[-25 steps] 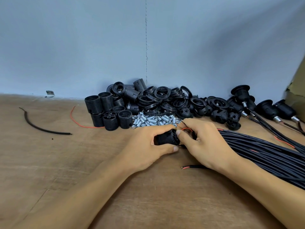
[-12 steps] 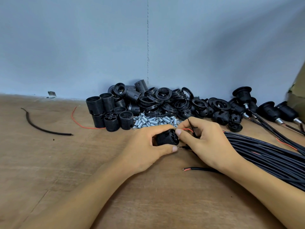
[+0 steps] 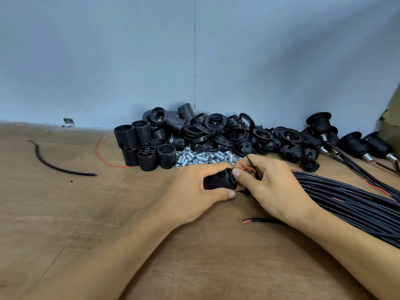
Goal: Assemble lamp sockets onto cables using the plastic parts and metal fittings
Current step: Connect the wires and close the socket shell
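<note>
Socket in left hand, right hand pinching wires

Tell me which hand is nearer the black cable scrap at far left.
Left. The left hand, gripping the black socket, lies to the right of the cable scrap; the right hand, pinching the thin wires at the socket's end, is even farther right.

Socket partly behind left hand; cable bundle past right edge.
</note>
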`<state>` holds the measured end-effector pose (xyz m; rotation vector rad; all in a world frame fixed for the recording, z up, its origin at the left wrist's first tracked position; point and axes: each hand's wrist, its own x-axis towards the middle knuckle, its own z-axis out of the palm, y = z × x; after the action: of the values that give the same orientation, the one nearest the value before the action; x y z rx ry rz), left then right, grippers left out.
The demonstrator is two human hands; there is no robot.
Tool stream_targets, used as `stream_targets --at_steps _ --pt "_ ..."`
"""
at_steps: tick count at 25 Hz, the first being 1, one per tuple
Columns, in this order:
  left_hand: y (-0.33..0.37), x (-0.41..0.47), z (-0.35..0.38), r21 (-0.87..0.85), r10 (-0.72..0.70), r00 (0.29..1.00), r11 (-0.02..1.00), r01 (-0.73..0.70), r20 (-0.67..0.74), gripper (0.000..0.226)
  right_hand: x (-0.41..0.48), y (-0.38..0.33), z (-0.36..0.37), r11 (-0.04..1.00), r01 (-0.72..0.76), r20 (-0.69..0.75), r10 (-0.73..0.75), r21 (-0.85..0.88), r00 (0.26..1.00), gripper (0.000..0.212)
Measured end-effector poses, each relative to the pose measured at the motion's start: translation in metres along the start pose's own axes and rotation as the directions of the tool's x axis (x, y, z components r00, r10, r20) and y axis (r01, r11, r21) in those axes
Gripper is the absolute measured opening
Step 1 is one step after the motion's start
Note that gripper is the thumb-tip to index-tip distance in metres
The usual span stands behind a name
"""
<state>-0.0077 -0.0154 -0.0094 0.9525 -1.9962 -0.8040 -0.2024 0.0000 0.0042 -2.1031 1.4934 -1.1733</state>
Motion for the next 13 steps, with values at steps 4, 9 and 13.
stream_targets --at_steps 4,9,13 --pt "0.001 -0.0008 0.0019 0.051 0.021 0.999 0.999 -0.02 -0.028 0.042 0.0013 0.0011 -0.0011 0.999 -0.044 0.031 0.044 0.015 0.999 0.014" --pt "-0.002 -0.0008 0.0022 0.045 -0.001 0.998 0.999 0.004 -0.067 0.041 0.0023 0.0017 -0.0016 0.997 -0.071 0.034 0.07 0.034 0.997 0.015" --pt "-0.0035 -0.0008 0.0032 0.054 -0.063 0.99 0.996 0.07 -0.128 0.047 0.0018 0.0014 -0.0025 0.992 -0.078 0.019 0.077 0.097 0.997 0.015"
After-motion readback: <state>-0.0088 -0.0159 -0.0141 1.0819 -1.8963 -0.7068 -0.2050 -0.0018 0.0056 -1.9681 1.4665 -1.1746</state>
